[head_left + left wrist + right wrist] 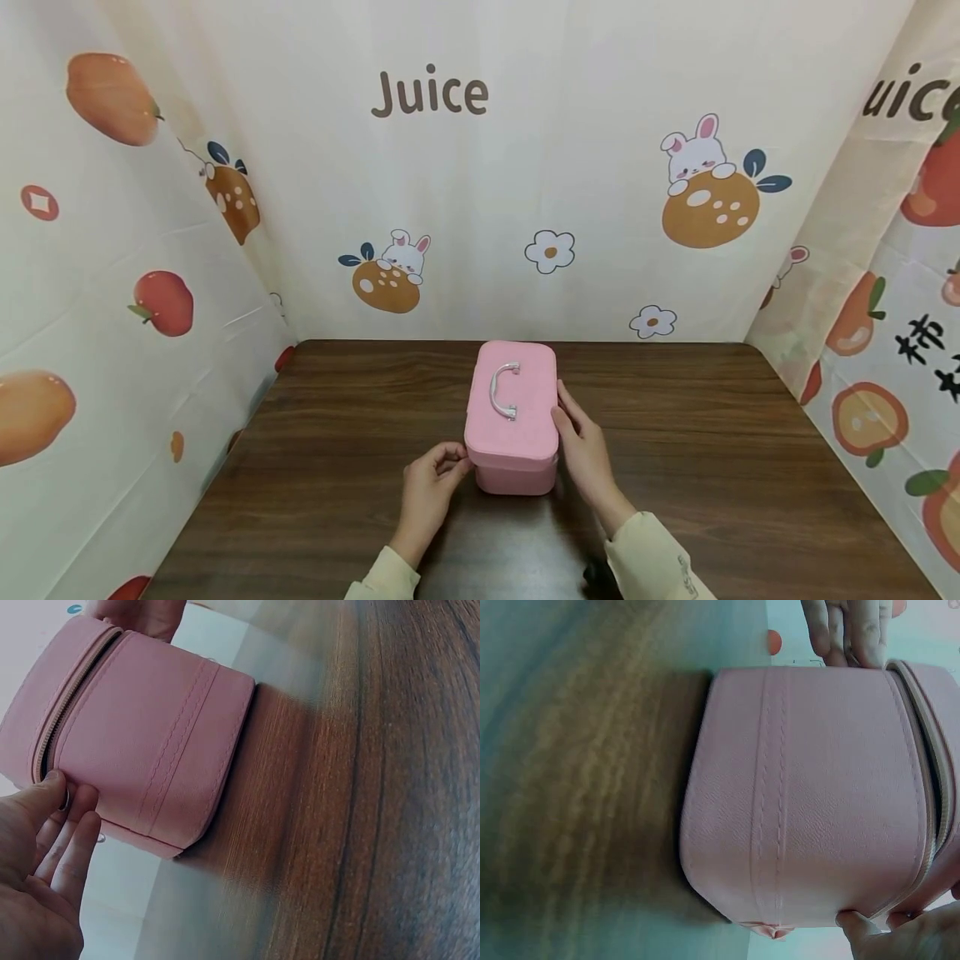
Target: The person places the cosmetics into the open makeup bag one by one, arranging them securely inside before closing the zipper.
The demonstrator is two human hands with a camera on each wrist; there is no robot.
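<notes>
A pink box-shaped case [517,417] with a silver handle [497,390] on its lid stands on the table. Around its upper edge runs a zipper [67,697], and a dark gap shows between its rows of teeth along the front. At the front left corner my left hand [433,492] pinches the zipper pull, mostly hidden by thumb and fingertips. My right hand [587,450] rests against the case's right side, its fingers extended along the wall near the lid's edge. Stitched seams cross the lower front of the case [825,787].
The brown wooden table [360,400] extends around the case. A white curtain [585,150] printed with fruit, rabbits and flowers hangs behind it and along both sides. A small dark object [600,577] lies by the right sleeve at the near edge of view.
</notes>
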